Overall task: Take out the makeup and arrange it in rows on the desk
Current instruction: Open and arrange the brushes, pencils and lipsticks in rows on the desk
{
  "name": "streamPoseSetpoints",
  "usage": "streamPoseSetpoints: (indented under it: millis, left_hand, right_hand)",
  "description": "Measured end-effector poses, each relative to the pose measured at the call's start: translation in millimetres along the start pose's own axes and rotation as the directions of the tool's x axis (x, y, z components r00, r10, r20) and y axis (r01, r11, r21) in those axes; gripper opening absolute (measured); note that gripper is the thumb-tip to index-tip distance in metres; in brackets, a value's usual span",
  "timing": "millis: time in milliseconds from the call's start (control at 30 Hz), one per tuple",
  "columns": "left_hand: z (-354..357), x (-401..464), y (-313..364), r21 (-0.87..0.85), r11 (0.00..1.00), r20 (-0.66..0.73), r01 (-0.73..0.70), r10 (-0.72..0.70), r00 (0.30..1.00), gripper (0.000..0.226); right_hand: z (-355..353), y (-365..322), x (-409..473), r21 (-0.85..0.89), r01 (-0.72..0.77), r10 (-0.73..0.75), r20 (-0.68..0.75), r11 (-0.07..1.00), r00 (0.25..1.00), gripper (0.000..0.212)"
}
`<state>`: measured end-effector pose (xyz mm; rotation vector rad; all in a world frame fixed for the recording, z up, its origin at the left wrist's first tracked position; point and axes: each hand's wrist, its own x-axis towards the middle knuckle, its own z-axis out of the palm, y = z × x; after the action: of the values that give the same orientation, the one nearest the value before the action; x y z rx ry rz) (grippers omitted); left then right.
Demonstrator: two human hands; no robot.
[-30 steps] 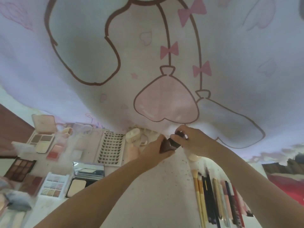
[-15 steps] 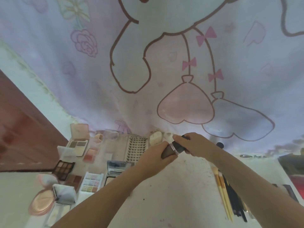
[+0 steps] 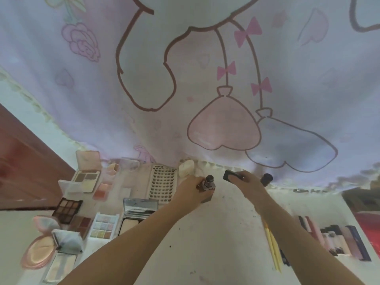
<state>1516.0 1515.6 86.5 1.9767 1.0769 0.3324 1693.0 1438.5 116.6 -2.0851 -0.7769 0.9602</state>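
The left hand point(image 3: 190, 187) holds an uncapped brown lipstick tube point(image 3: 208, 183) upright; the right hand point(image 3: 244, 181) pinches its square black cap point(image 3: 230, 175) apart, probably to show the colour.

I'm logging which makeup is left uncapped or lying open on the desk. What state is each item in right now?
Lipstick: uncapped, bullet exposed, in the left hand grip.
Black cap: off, pinched by the right hand.
Beige palette: lid up, open.
Dark eyeshadow palette: pans exposed.
Pastel palette: pans exposed.
Mirrored compact: open.
Lash tray: lying flat.
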Motion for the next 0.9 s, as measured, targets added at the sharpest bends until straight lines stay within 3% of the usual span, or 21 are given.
streamPoseSetpoints:
  millis: [67, 167, 367, 600, 733, 800, 900]
  left_hand:
    - [7, 19, 4, 0.005, 0.999, -0.052, 0.039, -0.039, 0.998, 0.019]
    - [17, 45, 8, 0.041, 0.996, -0.108, 0.082, -0.078, 0.991, 0.021]
    - [30, 82, 7, 0.108, 0.982, -0.117, 0.153, -0.140, 0.983, 0.031]
    - [32, 98, -5, 0.099, 0.985, -0.115, 0.138, -0.126, 0.985, 0.041]
    - [29, 87, -4, 0.155, 0.977, -0.163, 0.148, -0.122, 0.979, 0.059]
    - [29, 69, 0, 0.158, 0.981, -0.262, 0.111, -0.067, 0.963, 0.059]
    - [39, 34, 14, 0.140, 0.989, -0.405, -0.048, 0.101, 0.909, 0.048]
  right_hand:
    - [7, 13, 11, -0.005, 0.013, -0.013, -0.055, 1.000, 0.998, 0.012]
    - [14, 26, 30, 0.055, -0.041, 0.043, -0.026, 0.998, 0.999, 0.012]
    - [36, 46, 65, -0.036, 0.070, -0.070, 0.010, 0.997, 0.998, 0.027]
    - [52, 39, 85, -0.203, 0.119, -0.133, -0.055, 0.972, 0.990, 0.027]
    - [45, 28, 78, -0.281, 0.144, -0.147, 0.012, 0.949, 0.989, 0.030]
    - [31, 24, 66, -0.337, 0.180, -0.170, 0.062, 0.924, 0.984, 0.034]
    - [-10, 20, 40, -0.387, 0.323, -0.340, 0.024, 0.864, 0.940, 0.032]
